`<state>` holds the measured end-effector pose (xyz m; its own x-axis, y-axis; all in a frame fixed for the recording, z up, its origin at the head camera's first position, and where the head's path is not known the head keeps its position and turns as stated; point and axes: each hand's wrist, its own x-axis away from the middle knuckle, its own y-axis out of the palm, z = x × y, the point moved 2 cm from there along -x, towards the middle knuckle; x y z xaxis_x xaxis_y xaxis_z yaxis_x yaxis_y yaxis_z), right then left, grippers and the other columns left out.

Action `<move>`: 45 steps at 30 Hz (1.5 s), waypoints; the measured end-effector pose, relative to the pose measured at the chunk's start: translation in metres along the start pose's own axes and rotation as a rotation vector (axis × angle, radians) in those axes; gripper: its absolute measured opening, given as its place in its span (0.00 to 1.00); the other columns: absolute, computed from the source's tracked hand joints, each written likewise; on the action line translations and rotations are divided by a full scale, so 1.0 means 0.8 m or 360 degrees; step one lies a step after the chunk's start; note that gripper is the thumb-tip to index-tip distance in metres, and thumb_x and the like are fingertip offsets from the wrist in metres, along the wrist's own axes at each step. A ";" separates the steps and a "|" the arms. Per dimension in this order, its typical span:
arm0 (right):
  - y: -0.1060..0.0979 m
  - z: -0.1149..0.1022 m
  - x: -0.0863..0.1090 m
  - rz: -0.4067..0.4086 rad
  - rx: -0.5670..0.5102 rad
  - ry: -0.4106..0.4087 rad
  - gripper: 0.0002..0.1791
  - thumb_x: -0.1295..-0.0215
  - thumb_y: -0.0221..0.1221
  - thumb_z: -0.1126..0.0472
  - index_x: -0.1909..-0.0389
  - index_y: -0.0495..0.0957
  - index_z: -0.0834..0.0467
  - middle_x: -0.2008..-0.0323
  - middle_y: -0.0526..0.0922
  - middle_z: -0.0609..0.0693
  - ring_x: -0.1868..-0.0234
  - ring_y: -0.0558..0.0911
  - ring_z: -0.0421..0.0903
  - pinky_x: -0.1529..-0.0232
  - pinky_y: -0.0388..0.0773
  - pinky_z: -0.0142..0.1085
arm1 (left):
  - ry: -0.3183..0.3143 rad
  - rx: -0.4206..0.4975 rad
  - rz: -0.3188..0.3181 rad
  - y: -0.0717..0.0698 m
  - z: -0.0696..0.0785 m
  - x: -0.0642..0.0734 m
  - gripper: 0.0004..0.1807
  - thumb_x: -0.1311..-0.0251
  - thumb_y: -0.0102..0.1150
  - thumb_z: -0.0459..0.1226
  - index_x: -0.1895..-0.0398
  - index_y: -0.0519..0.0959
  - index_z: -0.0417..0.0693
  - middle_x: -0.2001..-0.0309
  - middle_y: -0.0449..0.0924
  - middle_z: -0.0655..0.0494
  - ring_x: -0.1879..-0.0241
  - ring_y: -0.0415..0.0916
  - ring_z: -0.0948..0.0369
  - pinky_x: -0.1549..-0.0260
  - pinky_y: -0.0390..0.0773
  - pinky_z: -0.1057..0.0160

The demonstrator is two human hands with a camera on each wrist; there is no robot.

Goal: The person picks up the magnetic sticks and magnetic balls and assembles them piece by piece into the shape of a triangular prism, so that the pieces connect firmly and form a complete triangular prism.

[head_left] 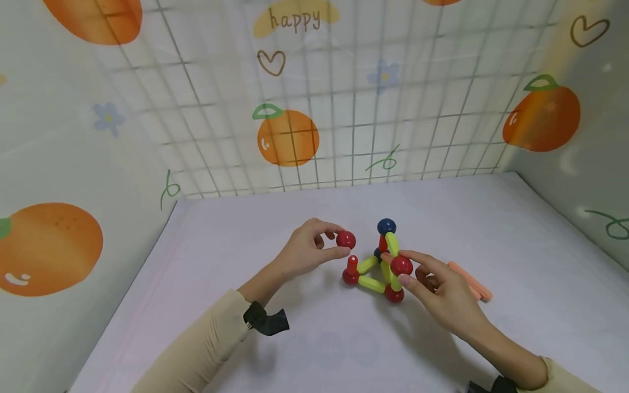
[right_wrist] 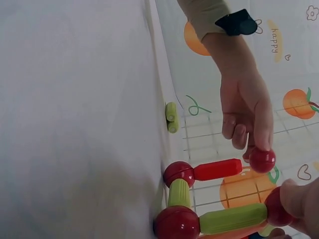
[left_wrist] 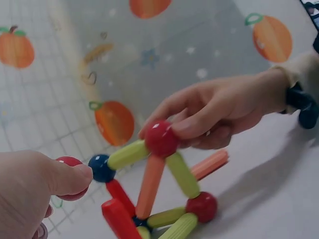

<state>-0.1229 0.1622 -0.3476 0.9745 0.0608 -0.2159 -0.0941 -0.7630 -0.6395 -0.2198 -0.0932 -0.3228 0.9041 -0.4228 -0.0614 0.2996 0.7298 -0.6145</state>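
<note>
My left hand (head_left: 310, 246) pinches a red ball (head_left: 346, 240) between thumb and fingers, just above an upright red stick (head_left: 352, 265). That stick rises from a red ball (head_left: 350, 277) at the left corner of a ball-and-stick frame. Yellow-green sticks (head_left: 372, 284) run along the frame's base to another red ball (head_left: 395, 295). My right hand (head_left: 444, 297) grips an upper red ball (head_left: 401, 266), where yellow-green sticks and an orange stick (left_wrist: 151, 186) meet. A blue ball (head_left: 386, 226) tops the frame's far side; a second blue ball below is partly hidden.
Two orange sticks (head_left: 470, 281) lie on the table beyond my right hand, partly covered by it. In the right wrist view, yellow-green sticks (right_wrist: 171, 117) lie loose on the table. A fruit-patterned sheet over a wire grid (head_left: 339, 125) stands behind the table.
</note>
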 end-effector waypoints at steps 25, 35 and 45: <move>-0.001 0.000 0.003 0.0006 -0.0016 0.0009 0.24 0.36 0.64 0.52 0.38 0.75 0.45 0.71 0.72 0.50 0.77 0.71 0.39 0.80 0.68 0.30 | 0.0048 0.0002 -0.0048 0.024 0.005 0.011 0.19 0.45 0.70 0.46 0.49 0.83 0.58 0.57 0.75 0.55 0.60 0.72 0.51 0.66 0.71 0.65; -0.001 -0.001 0.002 0.0013 -0.0027 0.0017 0.25 0.36 0.65 0.51 0.38 0.75 0.45 0.70 0.73 0.50 0.76 0.72 0.39 0.78 0.70 0.30 | 0.0065 -0.0035 -0.0082 0.025 0.006 0.010 0.24 0.45 0.70 0.47 0.43 0.80 0.57 0.55 0.76 0.50 0.65 0.69 0.59 0.67 0.71 0.66; 0.003 0.003 -0.017 -0.0029 -0.0024 0.0015 0.25 0.34 0.63 0.53 0.36 0.74 0.45 0.70 0.74 0.51 0.77 0.71 0.41 0.79 0.68 0.30 | 0.0078 -0.0044 0.0058 0.027 0.000 0.013 0.21 0.45 0.71 0.45 0.47 0.82 0.54 0.56 0.77 0.46 0.67 0.68 0.60 0.71 0.69 0.68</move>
<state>-0.1371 0.1611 -0.3481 0.9779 0.0687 -0.1973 -0.0734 -0.7713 -0.6323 -0.2043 -0.0822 -0.3366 0.8980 -0.4226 -0.1222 0.2578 0.7305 -0.6324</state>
